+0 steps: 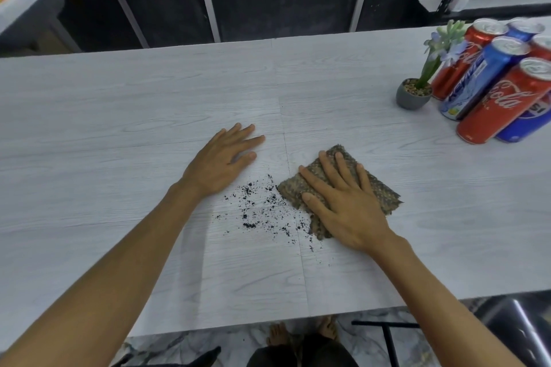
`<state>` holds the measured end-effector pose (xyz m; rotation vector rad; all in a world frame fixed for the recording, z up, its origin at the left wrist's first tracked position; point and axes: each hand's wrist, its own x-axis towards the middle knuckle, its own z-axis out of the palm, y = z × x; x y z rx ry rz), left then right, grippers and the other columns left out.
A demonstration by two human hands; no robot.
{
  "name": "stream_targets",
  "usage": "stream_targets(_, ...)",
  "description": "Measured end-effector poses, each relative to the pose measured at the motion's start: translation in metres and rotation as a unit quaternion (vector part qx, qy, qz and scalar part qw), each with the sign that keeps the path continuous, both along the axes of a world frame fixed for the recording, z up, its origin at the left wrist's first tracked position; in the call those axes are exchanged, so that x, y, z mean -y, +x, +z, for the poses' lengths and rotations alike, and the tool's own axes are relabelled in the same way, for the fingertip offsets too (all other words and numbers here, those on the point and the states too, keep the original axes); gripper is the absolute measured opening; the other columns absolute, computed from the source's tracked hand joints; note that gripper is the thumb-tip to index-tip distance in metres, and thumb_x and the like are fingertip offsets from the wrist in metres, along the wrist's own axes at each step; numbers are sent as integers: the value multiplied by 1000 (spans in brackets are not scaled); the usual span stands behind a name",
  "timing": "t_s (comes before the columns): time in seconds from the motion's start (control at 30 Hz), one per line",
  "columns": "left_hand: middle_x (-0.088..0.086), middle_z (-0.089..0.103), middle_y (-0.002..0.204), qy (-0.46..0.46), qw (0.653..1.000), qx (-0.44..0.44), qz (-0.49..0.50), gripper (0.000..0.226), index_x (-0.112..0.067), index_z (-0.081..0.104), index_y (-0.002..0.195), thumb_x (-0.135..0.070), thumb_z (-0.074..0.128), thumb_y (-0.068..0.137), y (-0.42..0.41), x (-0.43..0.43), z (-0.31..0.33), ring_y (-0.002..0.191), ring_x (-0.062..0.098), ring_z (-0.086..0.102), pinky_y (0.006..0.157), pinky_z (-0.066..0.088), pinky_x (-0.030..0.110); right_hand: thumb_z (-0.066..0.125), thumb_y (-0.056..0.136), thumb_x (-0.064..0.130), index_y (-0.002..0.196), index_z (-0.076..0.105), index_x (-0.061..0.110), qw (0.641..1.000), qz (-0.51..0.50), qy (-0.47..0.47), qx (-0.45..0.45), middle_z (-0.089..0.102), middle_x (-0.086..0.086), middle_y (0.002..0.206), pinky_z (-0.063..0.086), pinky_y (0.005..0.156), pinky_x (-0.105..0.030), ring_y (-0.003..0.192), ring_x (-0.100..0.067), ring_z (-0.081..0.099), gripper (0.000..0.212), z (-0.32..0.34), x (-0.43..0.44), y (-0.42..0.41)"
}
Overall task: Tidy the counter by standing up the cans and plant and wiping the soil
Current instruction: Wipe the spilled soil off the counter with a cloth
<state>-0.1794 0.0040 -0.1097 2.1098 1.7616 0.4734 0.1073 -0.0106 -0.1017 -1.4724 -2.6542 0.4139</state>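
Observation:
Dark soil crumbs [258, 211] lie scattered on the pale wood-grain counter [119, 104], near its front edge. My right hand [343, 202] presses flat on a folded brown speckled cloth [384, 197] just right of the soil. My left hand [223, 158] rests flat on the counter with fingers apart, just left of and behind the soil, holding nothing. At the far right a small grey pot with a green plant [414, 92] stands upright. Beside it several red and blue cans [501, 104] stand upright in a tight group.
The counter's front edge [238, 325] runs across the bottom, with bare feet on a marble floor below. A black stool [512, 328] stands at the lower right. Dark panels with metal bars rise behind the counter. A shelf [477, 4] sits at the upper right.

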Motion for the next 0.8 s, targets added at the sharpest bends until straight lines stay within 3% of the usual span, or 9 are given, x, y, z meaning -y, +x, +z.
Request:
stream_targets(0.13, -18, 16, 158, 1, 1000, 1, 2, 45, -44, 33, 145, -51, 31, 100, -1, 0, 0, 146, -2, 2, 121, 1, 32, 8, 85, 75, 145, 10, 52, 999, 31, -1, -23, -9, 11, 158, -10, 118, -44, 145, -11, -18, 64, 3, -1, 18)
stream_targets(0.27, -18, 16, 158, 0, 1000, 4, 2, 45, -44, 34, 144, -51, 31, 100, -1, 0, 0, 146, -2, 2, 121, 1, 32, 26, 94, 57, 140, 44, 34, 992, 13, 31, -126, 27, 5, 155, 3, 120, -41, 147, -12, 9, 54, -2, -3, 20)
stream_targets(0.4, -17, 18, 158, 1, 1000, 9, 4, 44, -43, 35, 144, -50, 32, 100, -1, 0, 1, 146, -1, 4, 121, 2, 32, 33, 92, 60, 136, 50, 32, 958, -65, -108, -257, 42, 11, 146, 6, 120, -31, 139, 2, 19, 55, 16, 1, 20)
stream_targets(0.47, -18, 18, 157, 0, 1000, 12, 5, 44, -44, 36, 144, -50, 32, 100, 0, 0, 1, 146, -2, 4, 121, 2, 31, 36, 91, 57, 125, 58, 36, 939, -60, -151, -303, 62, 16, 124, 19, 119, -38, 121, 4, 47, 46, 29, 6, 20)
stream_targets(0.5, -18, 18, 157, 0, 1000, 13, 6, 44, -44, 36, 143, -50, 32, 100, 0, 0, 1, 146, -2, 4, 121, 1, 31, 37, 92, 53, 118, 59, 41, 936, -36, -167, -307, 65, 22, 114, 20, 118, -38, 112, 7, 53, 36, 32, 11, 17)
stream_targets(0.53, -19, 18, 157, -1, 1000, 14, 7, 44, -44, 36, 143, -50, 32, 100, 0, 0, 1, 146, -2, 4, 121, 1, 31, 35, 95, 53, 118, 56, 46, 938, -6, -182, -294, 62, 27, 118, 14, 120, -37, 118, 8, 49, 32, 32, 15, 14)
stream_targets(0.6, -19, 18, 157, -2, 1000, 15, 8, 44, -45, 36, 143, -50, 32, 100, -1, -1, 1, 146, -2, 4, 121, 2, 31, 22, 96, 61, 131, 42, 52, 960, 49, -177, -213, 30, 23, 150, -4, 120, -37, 144, 3, 12, 42, 24, 25, 7)
stream_targets(0.67, -19, 19, 157, -2, 1000, 16, 6, 44, -45, 36, 143, -51, 32, 100, -1, -1, 0, 146, -3, 4, 121, 2, 31, 4, 90, 66, 142, 23, 53, 988, 69, -102, -98, -1, 19, 157, -14, 117, -38, 143, 0, -18, 57, 12, 29, 4)
stream_targets(0.8, -19, 19, 157, -2, 1000, 15, 7, 44, -45, 36, 143, -51, 32, 99, 0, -1, 0, 145, -3, 4, 121, 2, 31, -6, 87, 66, 145, 3, 53, 999, 23, -37, -25, -18, 16, 156, -18, 116, -41, 141, -7, -28, 61, 8, 21, -1)
